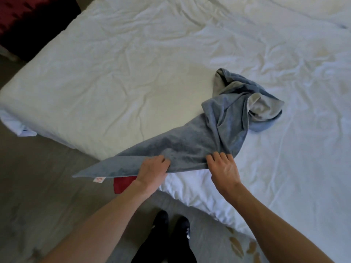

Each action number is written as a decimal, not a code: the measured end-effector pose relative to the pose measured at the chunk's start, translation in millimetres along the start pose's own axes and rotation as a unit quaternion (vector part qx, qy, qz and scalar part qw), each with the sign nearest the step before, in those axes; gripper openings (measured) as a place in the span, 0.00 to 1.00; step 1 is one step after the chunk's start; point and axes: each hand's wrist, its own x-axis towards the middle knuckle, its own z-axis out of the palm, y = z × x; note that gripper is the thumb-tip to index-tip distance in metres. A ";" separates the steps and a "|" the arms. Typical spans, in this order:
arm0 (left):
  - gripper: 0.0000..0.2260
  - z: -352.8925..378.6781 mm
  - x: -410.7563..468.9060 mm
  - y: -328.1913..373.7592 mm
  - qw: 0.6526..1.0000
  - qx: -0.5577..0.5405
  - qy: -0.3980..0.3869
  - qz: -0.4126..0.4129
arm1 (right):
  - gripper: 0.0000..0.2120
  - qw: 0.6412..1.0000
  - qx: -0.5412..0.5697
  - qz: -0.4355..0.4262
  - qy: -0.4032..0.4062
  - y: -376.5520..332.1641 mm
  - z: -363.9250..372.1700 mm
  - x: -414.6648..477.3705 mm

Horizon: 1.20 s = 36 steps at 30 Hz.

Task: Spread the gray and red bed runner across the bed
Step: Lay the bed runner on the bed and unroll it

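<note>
The gray bed runner [193, 137] lies bunched and twisted on the white bed [117, 76], its far end crumpled in a heap toward the right. Its near end stretches past the mattress edge to the left, with a small white label at the hem and a red part [123, 184] showing underneath. My left hand [152, 169] grips the runner's near edge with curled fingers. A little to the right, my right hand [224, 167] rests on the same edge, fingertips curled into the fabric.
The white sheet is wrinkled all over. A dark red piece of furniture [28, 19] stands at the top left beyond the bed's corner. Gray carpet [38, 186] runs along the near side, where my dark shoes [171, 226] stand close to the mattress.
</note>
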 end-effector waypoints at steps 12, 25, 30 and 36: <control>0.11 65.2 -30.0 21.1 0.999 -0.031 -0.022 0.019 | 0.12 0.999 0.012 0.000 -0.047 -7.0 49.1 -34.6; 0.11 15.6 -12.3 -39.1 0.996 -0.052 0.055 -0.056 | 0.16 0.993 0.047 -0.106 -0.032 -56.1 10.0 44.0; 0.11 6.1 -3.7 -87.1 0.994 -0.048 0.062 -0.081 | 0.20 0.987 0.040 -0.146 -0.048 -86.0 1.6 90.6; 0.11 8.8 11.9 -134.6 0.991 -0.080 0.047 -0.093 | 0.17 0.981 0.035 -0.168 -0.087 -119.9 4.1 143.0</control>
